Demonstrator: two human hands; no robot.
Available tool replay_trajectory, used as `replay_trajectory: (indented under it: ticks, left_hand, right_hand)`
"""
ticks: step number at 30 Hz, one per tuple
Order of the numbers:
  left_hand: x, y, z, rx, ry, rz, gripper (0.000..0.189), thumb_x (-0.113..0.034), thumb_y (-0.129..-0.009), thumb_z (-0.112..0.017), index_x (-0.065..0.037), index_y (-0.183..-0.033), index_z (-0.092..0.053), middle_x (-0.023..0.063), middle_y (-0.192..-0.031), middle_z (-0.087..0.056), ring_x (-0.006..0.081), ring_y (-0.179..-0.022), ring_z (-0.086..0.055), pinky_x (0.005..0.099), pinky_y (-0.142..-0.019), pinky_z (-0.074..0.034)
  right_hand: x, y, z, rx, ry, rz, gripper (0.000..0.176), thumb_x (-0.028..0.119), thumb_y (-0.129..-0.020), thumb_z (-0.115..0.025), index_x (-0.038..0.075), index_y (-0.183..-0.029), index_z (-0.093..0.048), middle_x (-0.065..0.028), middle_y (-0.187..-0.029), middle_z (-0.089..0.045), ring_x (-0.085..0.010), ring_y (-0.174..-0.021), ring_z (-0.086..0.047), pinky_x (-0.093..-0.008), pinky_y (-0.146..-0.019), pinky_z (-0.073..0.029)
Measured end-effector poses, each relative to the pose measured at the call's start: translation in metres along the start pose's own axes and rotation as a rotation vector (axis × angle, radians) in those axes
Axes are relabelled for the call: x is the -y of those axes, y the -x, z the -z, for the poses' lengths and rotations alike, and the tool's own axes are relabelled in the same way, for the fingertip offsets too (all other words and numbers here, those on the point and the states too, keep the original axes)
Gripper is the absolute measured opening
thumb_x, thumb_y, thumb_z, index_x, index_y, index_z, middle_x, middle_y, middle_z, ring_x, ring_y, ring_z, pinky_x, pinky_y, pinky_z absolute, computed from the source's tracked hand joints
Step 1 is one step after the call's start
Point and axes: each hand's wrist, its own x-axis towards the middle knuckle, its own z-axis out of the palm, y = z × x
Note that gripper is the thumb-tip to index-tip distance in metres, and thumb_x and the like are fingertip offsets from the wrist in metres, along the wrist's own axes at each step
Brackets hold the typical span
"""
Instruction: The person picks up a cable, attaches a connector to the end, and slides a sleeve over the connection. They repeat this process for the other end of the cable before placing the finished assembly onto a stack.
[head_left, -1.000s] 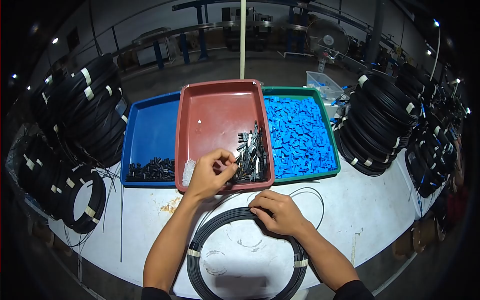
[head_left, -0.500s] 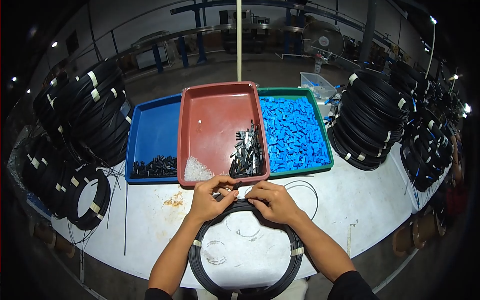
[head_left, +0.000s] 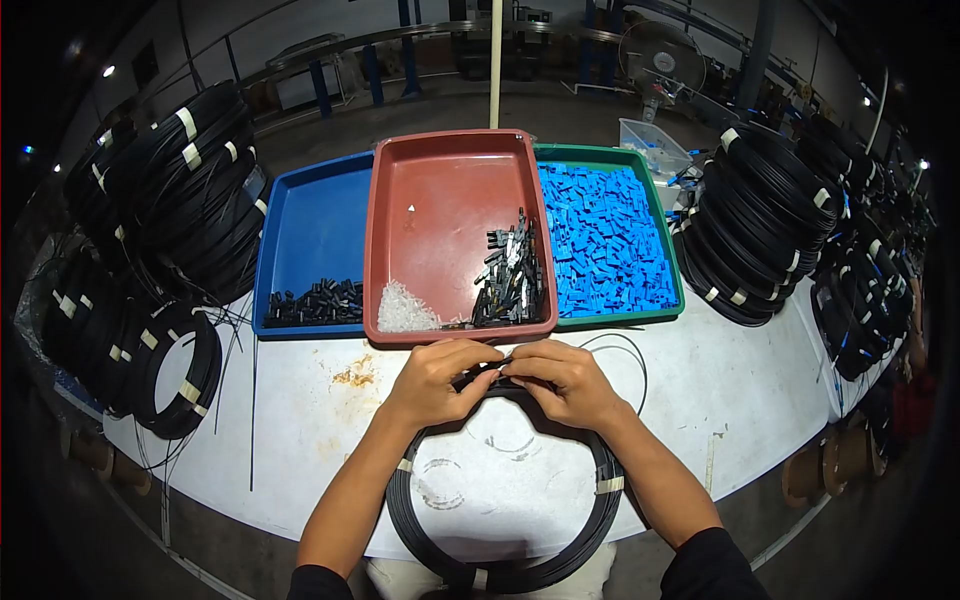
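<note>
My left hand [head_left: 442, 382] and my right hand [head_left: 562, 380] meet fingertip to fingertip above the top of a black cable coil [head_left: 402, 510]. A small black part [head_left: 488, 366] is pinched in my left fingers. The right fingers are closed on something small at the same spot, too hidden to name. Tape bands hold the coil, which lies on the white table [head_left: 310, 440]. Just beyond my hands stands the red tray [head_left: 455, 190], with black parts [head_left: 512, 275] and small clear pieces [head_left: 402, 308] in it.
To the left of the red tray is a blue tray [head_left: 315, 215] with black pieces; to its right, a green tray [head_left: 672, 270] full of blue connectors [head_left: 605, 240]. Stacks of black coils stand left [head_left: 195, 190] and right [head_left: 765, 225]. A clear bin [head_left: 655, 150] sits behind.
My hands have come together, closing the gap between their fingertips. The trays appear higher in the view and slightly to the right.
</note>
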Motion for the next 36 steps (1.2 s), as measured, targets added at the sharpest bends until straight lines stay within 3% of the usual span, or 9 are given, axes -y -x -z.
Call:
replay_trajectory:
  ticks: [5, 8, 13, 19, 24, 26, 36]
  left_hand:
    - [-0.006, -0.003, 0.001, 0.013, 0.055, 0.046, 0.027, -0.001, -0.082, -0.075, -0.001, -0.109, -0.073, 0.0144, -0.098, -0.074, 0.0301, -0.084, -0.073, 0.036, -0.074, -0.059]
    - [-0.002, -0.003, 0.002, 0.034, 0.035, -0.008, 0.03, 0.003, -0.081, -0.074, 0.001, -0.112, -0.073, 0.015, -0.102, -0.075, 0.0241, -0.083, -0.073, 0.031, -0.07, -0.06]
    - [-0.007, -0.001, 0.003, 0.005, 0.103, 0.124, 0.027, 0.002, -0.083, -0.075, 0.001, -0.11, -0.072, 0.0135, -0.102, -0.075, 0.0171, -0.076, -0.071, 0.0285, -0.065, -0.057]
    - [0.002, 0.004, -0.001, -0.029, 0.166, 0.155, 0.025, 0.0, -0.083, -0.077, 0.002, -0.107, -0.071, 0.0128, -0.1, -0.076, 0.0146, -0.072, -0.07, 0.0263, -0.065, -0.055]
    - [0.008, 0.009, 0.0, 0.013, 0.145, 0.107, 0.027, 0.0, -0.083, -0.077, 0.002, -0.109, -0.07, 0.0127, -0.1, -0.075, 0.0158, -0.073, -0.071, 0.0271, -0.067, -0.056]
    - [-0.002, 0.004, -0.001, -0.052, 0.23, 0.217, 0.027, -0.002, -0.085, -0.075, 0.0, -0.111, -0.07, 0.013, -0.102, -0.075, 0.021, -0.078, -0.073, 0.0308, -0.068, -0.059]
    - [0.007, 0.008, 0.0, 0.003, 0.216, 0.178, 0.026, -0.001, -0.084, -0.075, 0.0, -0.109, -0.067, 0.0119, -0.099, -0.075, 0.0213, -0.076, -0.072, 0.0307, -0.067, -0.058]
  right_hand:
    - [0.005, -0.003, 0.001, -0.034, 0.001, 0.007, 0.026, -0.003, -0.078, -0.073, 0.003, -0.103, -0.074, -0.0127, -0.104, -0.071, -0.0312, -0.094, -0.07, -0.0389, -0.083, -0.056]
    - [0.005, -0.003, 0.002, -0.015, -0.02, -0.025, 0.025, -0.003, -0.079, -0.072, 0.003, -0.103, -0.074, -0.0127, -0.101, -0.071, -0.031, -0.091, -0.07, -0.0377, -0.079, -0.057]
    - [0.002, -0.002, 0.001, 0.025, -0.031, -0.039, 0.023, -0.002, -0.08, -0.071, 0.003, -0.103, -0.074, -0.0129, -0.098, -0.07, -0.031, -0.085, -0.07, -0.0371, -0.076, -0.057]
    - [0.003, -0.002, 0.002, 0.028, -0.002, -0.004, 0.025, -0.005, -0.08, -0.073, 0.001, -0.104, -0.075, -0.013, -0.097, -0.072, -0.0271, -0.084, -0.071, -0.0337, -0.073, -0.058]
    - [0.003, -0.002, 0.002, 0.034, -0.003, -0.019, 0.024, -0.004, -0.08, -0.073, 0.001, -0.104, -0.075, -0.0134, -0.097, -0.072, -0.027, -0.084, -0.072, -0.0336, -0.072, -0.058]
    - [0.002, -0.002, 0.002, 0.035, -0.002, -0.015, 0.024, -0.004, -0.08, -0.073, 0.001, -0.104, -0.075, -0.0134, -0.097, -0.072, -0.0271, -0.084, -0.072, -0.0336, -0.072, -0.058]
    - [0.002, -0.002, 0.002, 0.048, -0.001, -0.035, 0.023, -0.004, -0.08, -0.073, 0.001, -0.102, -0.075, -0.0137, -0.097, -0.072, -0.0276, -0.083, -0.072, -0.0336, -0.072, -0.058]
